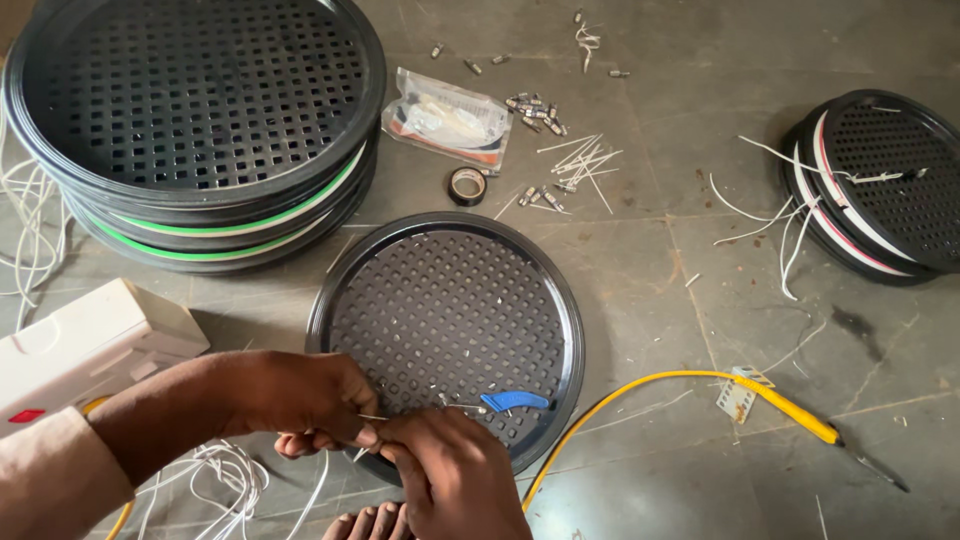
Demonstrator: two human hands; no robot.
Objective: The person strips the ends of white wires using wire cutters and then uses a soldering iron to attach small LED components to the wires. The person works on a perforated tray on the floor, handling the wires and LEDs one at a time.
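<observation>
A round black perforated tray (450, 300) lies flat on the floor in front of me. Over its near rim my left hand (300, 400) and my right hand (455, 475) meet, fingertips pinched together on a thin white wire (372, 417). Just past my right hand, a blue-handled tool (512, 402) rests on the tray. Small bits of debris are scattered over the tray's holes. What the right hand's palm holds is hidden.
A stack of large black perforated trays (200, 120) stands at top left, a smaller stack (880, 190) at right. A white box (90, 345), loose white wires (225, 480), a tape roll (467, 185), a plastic bag (450, 118), small connectors (535, 108) and a yellow soldering iron (800, 415) lie around.
</observation>
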